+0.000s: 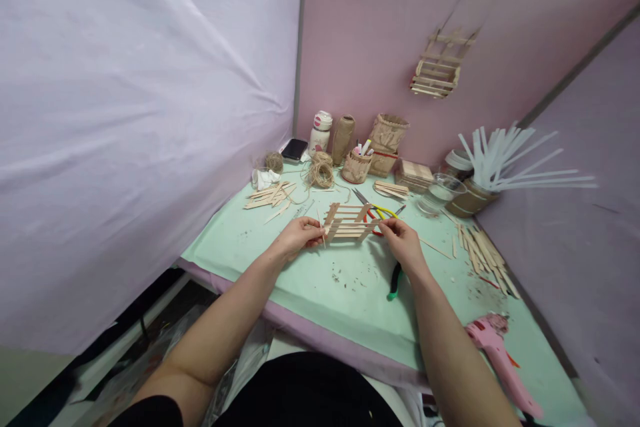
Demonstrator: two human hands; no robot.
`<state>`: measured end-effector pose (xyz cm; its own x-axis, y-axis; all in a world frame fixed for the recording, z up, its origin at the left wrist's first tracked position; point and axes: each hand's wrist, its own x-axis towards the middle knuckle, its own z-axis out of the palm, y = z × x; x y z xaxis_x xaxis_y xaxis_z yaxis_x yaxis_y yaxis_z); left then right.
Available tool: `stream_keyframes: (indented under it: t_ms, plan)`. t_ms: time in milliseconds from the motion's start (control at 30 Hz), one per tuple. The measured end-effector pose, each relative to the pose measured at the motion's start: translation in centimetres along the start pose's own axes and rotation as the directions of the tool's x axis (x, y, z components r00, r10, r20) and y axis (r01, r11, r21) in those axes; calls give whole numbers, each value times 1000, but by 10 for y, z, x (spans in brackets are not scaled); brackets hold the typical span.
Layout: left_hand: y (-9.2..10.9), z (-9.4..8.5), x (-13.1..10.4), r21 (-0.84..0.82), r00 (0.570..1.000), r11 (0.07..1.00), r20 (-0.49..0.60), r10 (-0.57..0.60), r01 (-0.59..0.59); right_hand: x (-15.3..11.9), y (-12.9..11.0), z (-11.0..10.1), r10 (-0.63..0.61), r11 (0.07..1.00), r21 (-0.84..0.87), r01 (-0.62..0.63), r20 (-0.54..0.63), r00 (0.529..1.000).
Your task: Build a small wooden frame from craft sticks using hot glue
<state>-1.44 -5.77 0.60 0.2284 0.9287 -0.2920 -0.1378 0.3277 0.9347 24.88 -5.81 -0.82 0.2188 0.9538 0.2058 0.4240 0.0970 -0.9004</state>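
A small slatted frame of wooden craft sticks [347,230] is held up over the middle of the table, between my two hands. My left hand [303,235] is closed at its left end, pinching a thin wooden stick [321,221] that stands nearly upright beside the frame. Whether those fingers also grip the frame is unclear. The fingertips of my right hand [401,241] are pinched on the frame's right end. Behind it lie scissors [361,197] and yellow-handled pliers [384,211], partly covered. A tool with a black and green handle [395,283] lies below my right hand.
A pink glue gun [500,353] lies at the right front. Loose craft sticks [483,253] are piled at right, others [273,195] at left. Along the back stand twine [321,172], a pen cup [357,167], a clear bowl [440,195] and a holder of glue sticks [473,199].
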Motion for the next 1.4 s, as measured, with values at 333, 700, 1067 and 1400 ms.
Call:
stream_keyframes:
  t_ms: [333,700,1067,1400]
  plan:
    - [-9,1,3,5,997,998,-22,70,-70,1,7,0,21,999,-39,-20,18,1000]
    - [-13,0,5,71,995,994,-52,82,-78,1,7,4,33,999,-13,-33,31,999]
    - [-13,1,9,78,996,994,-40,82,-79,-1,2,4,34,998,42,-36,40,999]
    - [-16,2,13,55,997,996,-21,69,-68,-1,4,6,30,998,45,-35,107,994]
